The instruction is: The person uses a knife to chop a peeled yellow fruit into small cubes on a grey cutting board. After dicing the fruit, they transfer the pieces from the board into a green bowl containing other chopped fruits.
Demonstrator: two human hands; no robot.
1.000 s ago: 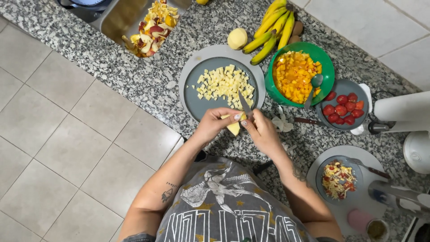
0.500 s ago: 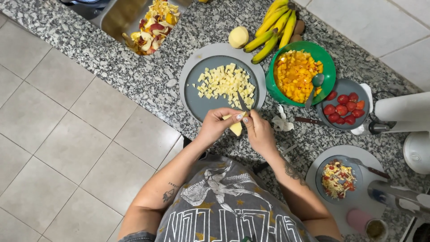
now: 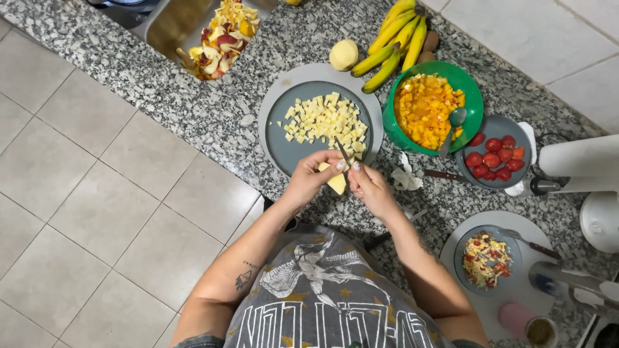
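Both hands have barely shifted since the earlier frames. Left hand (image 3: 311, 179) still closed around the pale fruit piece (image 3: 335, 183) over the grey plate's (image 3: 284, 151) near rim, by the worktop's front edge; right hand (image 3: 369, 187) still gripping the knife (image 3: 342, 152), more dice on the pile (image 3: 325, 122).

Beyond the hands on the speckled granite tabletop (image 3: 213, 116) lie a bunch of bananas (image 3: 394, 38) and a peeled round fruit (image 3: 343, 55). Right of them sit a green bowl of orange cubes (image 3: 429, 109) and a grey bowl of strawberries (image 3: 495, 153). A sink (image 3: 213, 32) with peels sits far to their left.
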